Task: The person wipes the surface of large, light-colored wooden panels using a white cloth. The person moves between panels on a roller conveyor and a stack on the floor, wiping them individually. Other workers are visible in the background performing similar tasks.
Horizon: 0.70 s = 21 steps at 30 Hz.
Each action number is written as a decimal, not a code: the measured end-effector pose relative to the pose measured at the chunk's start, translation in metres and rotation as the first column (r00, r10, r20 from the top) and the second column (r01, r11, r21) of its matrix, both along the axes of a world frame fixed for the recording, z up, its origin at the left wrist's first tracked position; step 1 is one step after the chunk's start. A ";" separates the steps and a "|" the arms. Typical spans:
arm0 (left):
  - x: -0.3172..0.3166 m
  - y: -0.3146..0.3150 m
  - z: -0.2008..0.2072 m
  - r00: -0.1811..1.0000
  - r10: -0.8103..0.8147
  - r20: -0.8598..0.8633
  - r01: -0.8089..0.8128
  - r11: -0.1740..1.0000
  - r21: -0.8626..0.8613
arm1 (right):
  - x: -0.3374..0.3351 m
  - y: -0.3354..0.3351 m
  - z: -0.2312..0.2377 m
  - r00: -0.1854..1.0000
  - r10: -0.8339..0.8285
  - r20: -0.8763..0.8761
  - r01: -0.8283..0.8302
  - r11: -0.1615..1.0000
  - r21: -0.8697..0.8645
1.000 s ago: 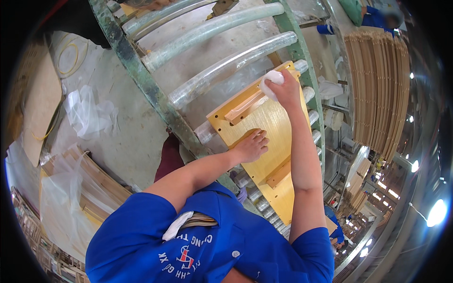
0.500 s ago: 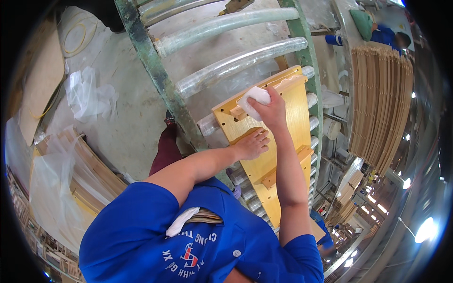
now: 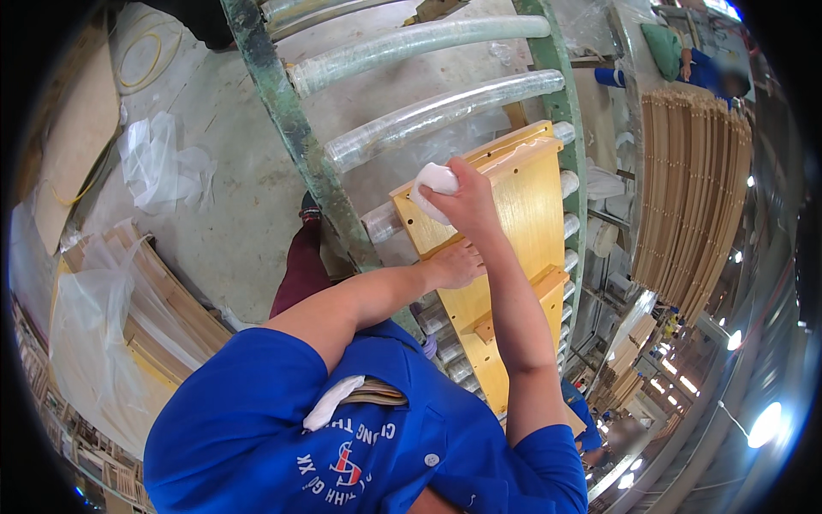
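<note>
A yellow wooden panel (image 3: pixel 514 214) with cross rails lies on a roller conveyor. My right hand (image 3: pixel 462 206) is closed on a white cloth (image 3: pixel 435 182) and presses it against the panel's far left corner. My left hand (image 3: pixel 454 264) rests on the panel's left edge, just below the right hand, with its fingers lying loosely on the wood. Both forearms reach up from my blue shirt at the bottom of the picture.
The conveyor has a green metal frame (image 3: pixel 282 111) and plastic-wrapped rollers (image 3: pixel 428 116). Curved wooden slats (image 3: pixel 693 188) are stacked at the right. Plastic-covered wooden parts (image 3: pixel 128 317) lie at the left, with loose plastic sheet (image 3: pixel 163 167) on the concrete floor. Another person in blue (image 3: pixel 702 68) is at the top right.
My right hand has slid the cloth from the panel's far right end leftward to its left corner. My left hand has stayed on the panel's edge.
</note>
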State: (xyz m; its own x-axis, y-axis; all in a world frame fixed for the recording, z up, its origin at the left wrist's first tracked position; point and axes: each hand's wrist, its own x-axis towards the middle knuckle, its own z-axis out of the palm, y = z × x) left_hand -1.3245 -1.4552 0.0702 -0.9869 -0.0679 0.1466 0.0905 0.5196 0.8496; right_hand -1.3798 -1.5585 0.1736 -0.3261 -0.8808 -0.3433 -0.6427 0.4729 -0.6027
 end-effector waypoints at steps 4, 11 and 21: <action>-0.004 0.006 -0.006 0.999 0.004 0.031 -0.007 0.994 0.113 | 0.003 0.000 -0.004 0.996 0.058 -0.069 -0.060 0.998 -0.027; -0.003 0.007 -0.005 0.998 0.055 0.017 -0.054 0.998 -0.043 | 0.008 -0.001 -0.007 0.988 0.036 -0.152 -0.052 0.993 -0.104; 0.038 -0.012 0.009 0.994 0.108 -0.008 -0.092 0.888 0.450 | 0.033 0.079 0.007 -0.114 -0.393 0.913 0.730 0.590 0.345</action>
State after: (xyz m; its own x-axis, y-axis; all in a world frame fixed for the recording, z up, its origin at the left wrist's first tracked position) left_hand -1.2867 -1.4669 0.0794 -0.9666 -0.2320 0.1087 0.0896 0.0914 0.9918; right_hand -1.3471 -1.4797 0.1805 -0.3749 -0.6336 -0.6768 0.8244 0.1060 -0.5559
